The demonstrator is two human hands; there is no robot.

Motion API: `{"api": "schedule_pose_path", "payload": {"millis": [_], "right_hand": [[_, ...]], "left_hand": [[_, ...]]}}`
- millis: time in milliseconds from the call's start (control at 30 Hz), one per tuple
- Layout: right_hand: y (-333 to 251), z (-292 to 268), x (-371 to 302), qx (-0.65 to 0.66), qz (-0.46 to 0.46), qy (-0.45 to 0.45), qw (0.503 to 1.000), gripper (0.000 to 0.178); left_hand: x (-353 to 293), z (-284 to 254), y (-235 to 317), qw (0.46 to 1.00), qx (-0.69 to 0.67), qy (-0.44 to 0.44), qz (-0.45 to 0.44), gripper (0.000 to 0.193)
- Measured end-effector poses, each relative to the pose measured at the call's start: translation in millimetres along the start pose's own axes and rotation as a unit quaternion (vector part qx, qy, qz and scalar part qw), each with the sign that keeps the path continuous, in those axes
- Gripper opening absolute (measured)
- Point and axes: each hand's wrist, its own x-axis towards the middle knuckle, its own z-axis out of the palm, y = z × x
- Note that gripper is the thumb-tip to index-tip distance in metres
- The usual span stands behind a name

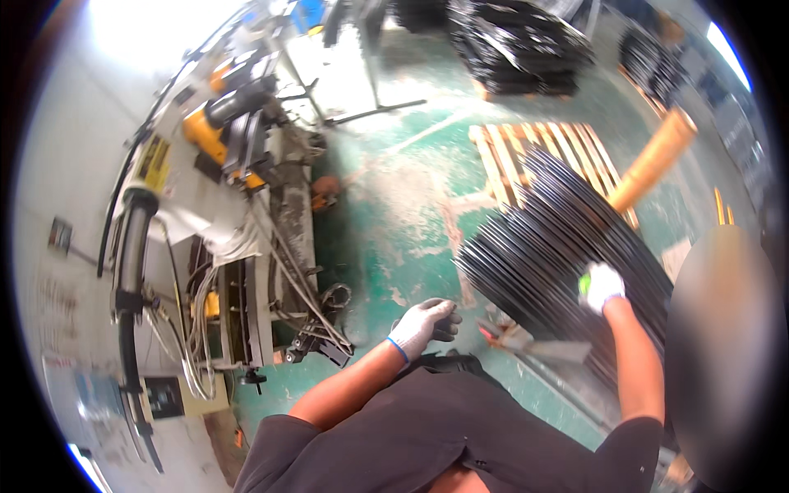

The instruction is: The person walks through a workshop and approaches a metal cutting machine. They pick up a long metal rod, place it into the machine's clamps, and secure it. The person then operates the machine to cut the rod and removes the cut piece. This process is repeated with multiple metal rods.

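My left hand [423, 327], in a white glove with grey fingers and a blue cuff edge, hangs in front of my body. Its fingers are curled in and nothing shows in them. Over to the right, my right hand [607, 287], also in a white glove, is closed around a small bright green object [584, 284], mostly hidden by the hand. That hand rests on or just above a wide stack of long thin black rods or tubes [534, 246]; contact cannot be made out.
A machine with yellow parts [205, 135], cables and hoses stands at left. Behind the rods lies a wooden pallet [497, 160]; a tan cylindrical post [657, 156] leans beside it. Wrapped black bundles [526, 49] stand farther back. A blurred rounded object [723, 353] is close at right.
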Motion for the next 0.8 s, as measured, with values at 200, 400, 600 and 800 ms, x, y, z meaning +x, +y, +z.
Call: {"api": "schedule_pose_path", "payload": {"millis": [200, 400, 600, 800], "right_hand": [[26.0, 41.9, 6.2, 0.061, 0.012, -0.067, 0.996, 0.075], [60.1, 49.8, 27.7, 0.113, 0.079, -0.151, 0.979, 0.075], [33.1, 16.6, 116.3, 0.374, 0.113, 0.216, 0.895, 0.034], [-152.1, -101.4, 146.9, 0.342, -0.024, 0.232, 0.91, 0.033]], "left_hand": [[23.2, -68.0, -3.5, 0.988, -0.136, 0.077, 0.01, 0.026], [55.3, -145.1, 20.6, 0.968, -0.242, 0.066, -0.006, 0.022], [47.5, -203.1, 151.5, 0.958, 0.075, 0.207, 0.182, 0.031], [56.5, -266.0, 268.4, 0.802, 0.339, 0.324, 0.369, 0.033]]}}
